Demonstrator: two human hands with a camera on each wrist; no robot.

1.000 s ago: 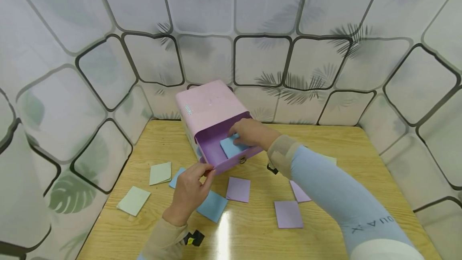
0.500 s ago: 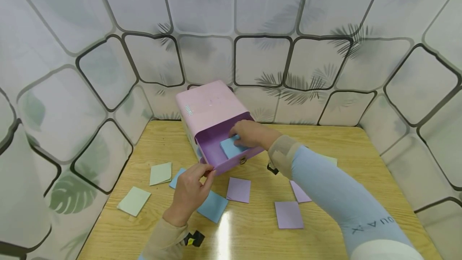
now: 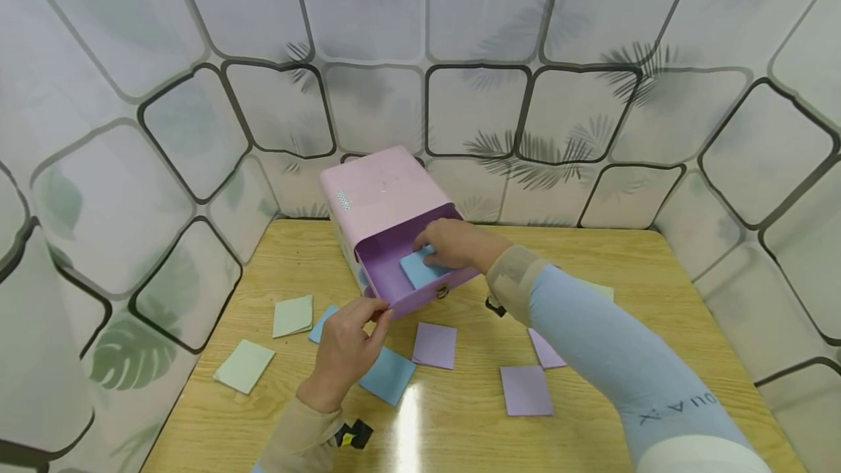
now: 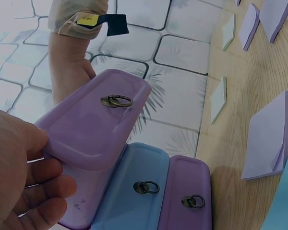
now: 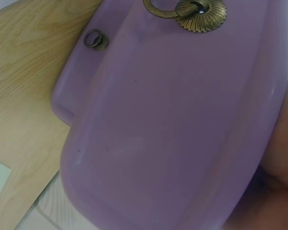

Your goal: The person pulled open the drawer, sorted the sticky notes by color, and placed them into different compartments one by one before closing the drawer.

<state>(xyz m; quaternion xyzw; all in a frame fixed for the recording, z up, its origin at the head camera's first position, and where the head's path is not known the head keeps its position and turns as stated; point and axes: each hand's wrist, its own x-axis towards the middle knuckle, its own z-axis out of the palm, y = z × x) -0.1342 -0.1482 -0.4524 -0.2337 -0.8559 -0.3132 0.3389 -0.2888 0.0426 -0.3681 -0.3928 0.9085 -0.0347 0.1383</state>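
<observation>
A small pink cabinet (image 3: 388,192) stands at the back of the table with its purple top drawer (image 3: 420,301) pulled out. My left hand (image 3: 344,345) pinches the drawer's front left corner between thumb and index finger. Inside the drawer lies a light-blue sticky note pad (image 3: 415,268), and my right hand (image 3: 460,243) reaches over the front and grips it; that hand covers the pad's right part. In the left wrist view, a blue drawer (image 4: 129,191) and a lower purple drawer (image 4: 187,184) sit closed beneath. The right wrist view is mostly filled by the top drawer's front (image 5: 173,110).
On the wooden table (image 3: 473,444), green pads (image 3: 244,366) lie at left, and a blue pad (image 3: 388,377) lies partly under my left hand. Several purple pads (image 3: 526,390) spread toward the right. A patterned wall covering (image 3: 479,108) encloses the back and sides.
</observation>
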